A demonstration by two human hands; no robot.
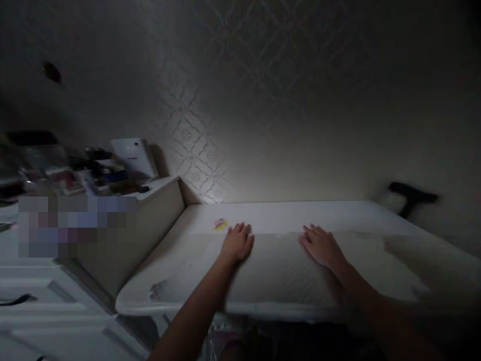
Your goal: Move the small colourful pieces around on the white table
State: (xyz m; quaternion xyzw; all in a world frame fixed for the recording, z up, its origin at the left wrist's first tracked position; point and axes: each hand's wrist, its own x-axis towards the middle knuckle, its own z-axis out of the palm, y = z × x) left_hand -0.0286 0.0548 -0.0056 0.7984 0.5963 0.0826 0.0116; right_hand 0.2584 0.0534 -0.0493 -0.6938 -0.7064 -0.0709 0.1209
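Observation:
Both hands rest palm down on a white table point(285, 286), whose surface carries a see-through or pale cover over its nearer part. My left hand point(237, 243) lies left of the middle with its fingers stretched toward the wall, holding nothing. Just beyond its fingers, to the left, sits a small pink and yellow sticker-like piece point(220, 223). My right hand point(321, 245) lies flat farther right, fingers out, with nothing in it. Bare tabletop separates the two hands. A small grey mark or object point(157, 289), too blurred to name, shows near the table's front left corner.
A white drawer cabinet point(37, 286) stands against the table's left side, higher than the tabletop. On it are a white box point(132, 158) and several blurred bottles and jars. A patterned wall point(285, 125) rises behind. At the right is a black T-shaped object point(411, 194).

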